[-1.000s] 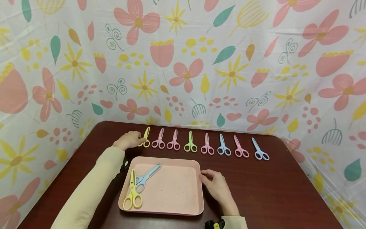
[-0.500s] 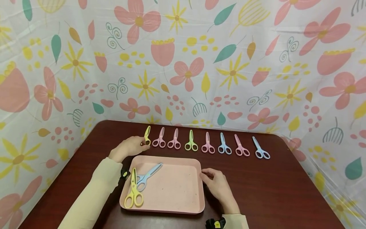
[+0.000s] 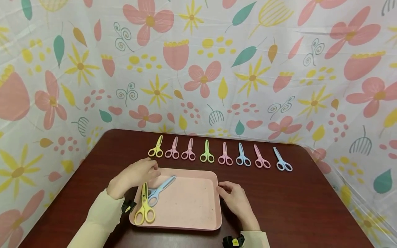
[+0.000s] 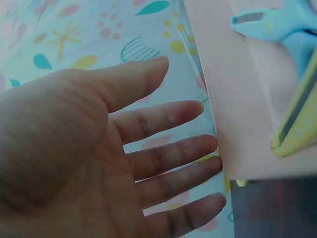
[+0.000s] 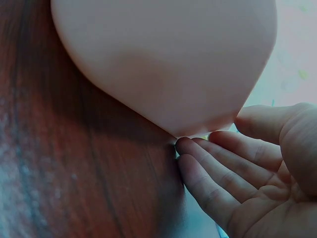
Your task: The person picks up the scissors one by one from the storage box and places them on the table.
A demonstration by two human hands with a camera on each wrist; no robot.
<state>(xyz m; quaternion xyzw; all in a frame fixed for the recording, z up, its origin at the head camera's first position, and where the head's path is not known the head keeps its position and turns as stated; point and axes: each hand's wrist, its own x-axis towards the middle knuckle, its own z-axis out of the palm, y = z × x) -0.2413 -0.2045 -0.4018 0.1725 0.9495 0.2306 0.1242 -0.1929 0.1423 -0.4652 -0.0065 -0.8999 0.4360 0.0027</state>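
Observation:
My left hand [image 3: 138, 174] is over the back left corner of the pink tray [image 3: 186, 225]. In the left wrist view its fingers are spread, nearly straight, with nothing in them. Just beyond it a pair of yellow scissors [image 3: 158, 144] lies on the table, at the left end of a row. My right hand [image 3: 236, 201] holds the tray's right edge, thumb and fingertips against the rim in the right wrist view. Inside the tray, at its left side, another pair of yellow scissors [image 3: 144, 206] lies partly across a pair of light blue scissors [image 3: 161, 188].
Rightward along the row lie pink scissors [image 3: 175, 144], green scissors [image 3: 206, 150], blue scissors [image 3: 241, 153] and several more pairs, all tips away from me. The dark red-brown table [image 3: 294, 206] ends at a flower-patterned curtain [image 3: 198, 69].
My left hand has drawn back from the leftmost yellow scissors toward the tray, leaving them in the row, now fully visible. My right hand stays on the tray's edge.

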